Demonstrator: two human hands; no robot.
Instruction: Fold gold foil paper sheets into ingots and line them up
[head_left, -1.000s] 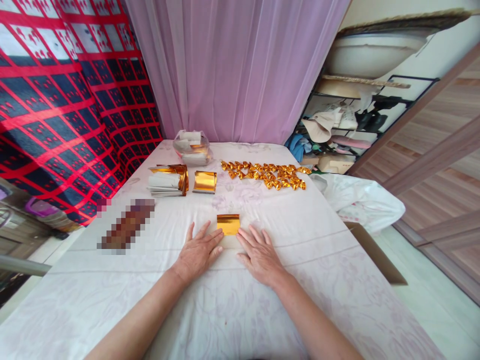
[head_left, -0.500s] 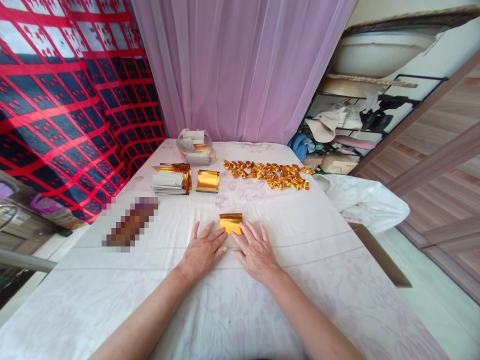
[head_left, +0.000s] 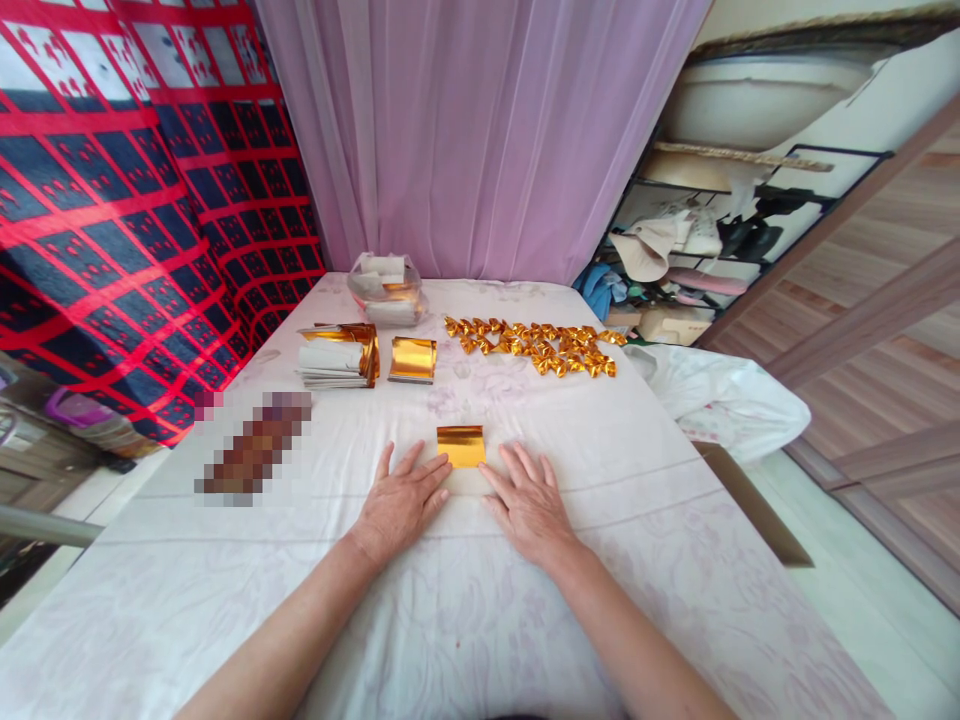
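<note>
Two flat hands, left hand [head_left: 399, 505] and right hand [head_left: 531, 503], flank our foil [head_left: 460, 445]; bowl [head_left: 386, 289] holds papers.

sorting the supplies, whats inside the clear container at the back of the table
The clear container holds white folded papers and at least one gold foil piece. How many pieces there are, and what lies at the bottom, is covered.

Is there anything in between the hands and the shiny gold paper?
No. The gold paper lies flat on the white cloth, the left hand and right hand flat beside it, fingertips at its near corners. Nothing lies between.
</note>
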